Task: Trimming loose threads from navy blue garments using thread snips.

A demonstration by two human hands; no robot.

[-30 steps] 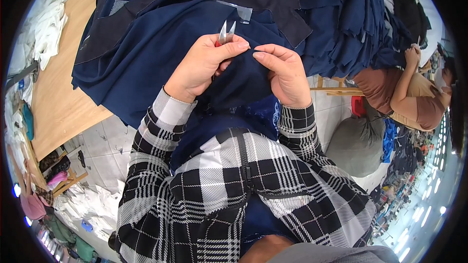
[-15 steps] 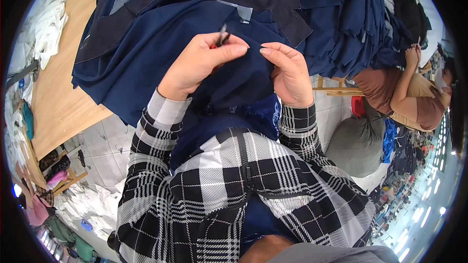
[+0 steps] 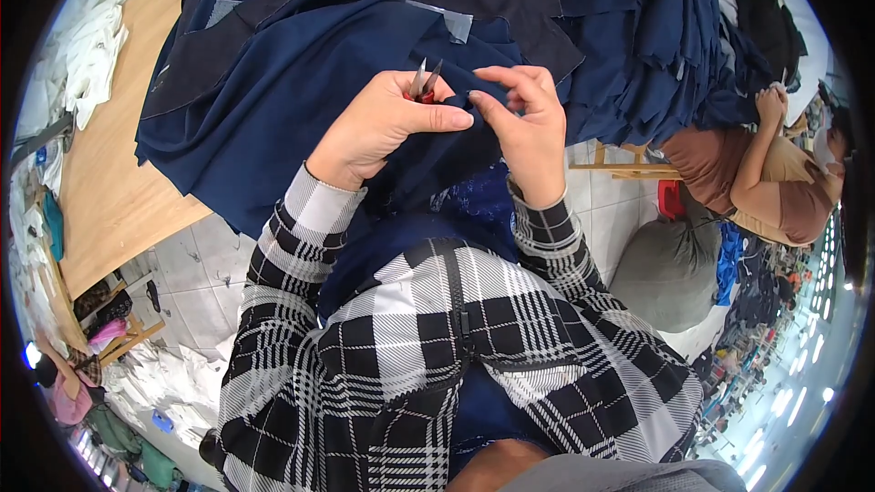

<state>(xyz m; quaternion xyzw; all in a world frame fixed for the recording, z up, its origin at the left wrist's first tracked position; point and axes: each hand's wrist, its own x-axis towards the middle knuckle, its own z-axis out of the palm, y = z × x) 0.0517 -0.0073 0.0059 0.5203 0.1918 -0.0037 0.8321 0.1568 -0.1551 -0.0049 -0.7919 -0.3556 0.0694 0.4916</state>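
Navy blue cloth [image 3: 301, 82] spreads over the table in front of me and hangs down toward my lap. My left hand [image 3: 392, 123] is closed around small thread snips [image 3: 427, 82] with red handles, their two pointed blades sticking up apart between thumb and fingers. Its thumb presses on a small raised fold of the cloth. At that fold, my right hand [image 3: 529, 114] has its thumb tip against the cloth edge. The right index finger arches above, apart from the thumb, and the other fingers curl partly out of sight.
A tall pile of navy pieces [image 3: 638, 46] lies at the far right. Bare wooden tabletop [image 3: 128, 146] shows at left, with white cloth [image 3: 100, 55] beyond. To the right are a grey stuffed sack [image 3: 665, 273] and a seated person [image 3: 775, 173]. White pieces [image 3: 173, 387] cover the floor at lower left.
My right hand has moved left to meet the left, its index finger lifting off the thumb. The left hand has shifted slightly right and down, and its snips now show both blades.
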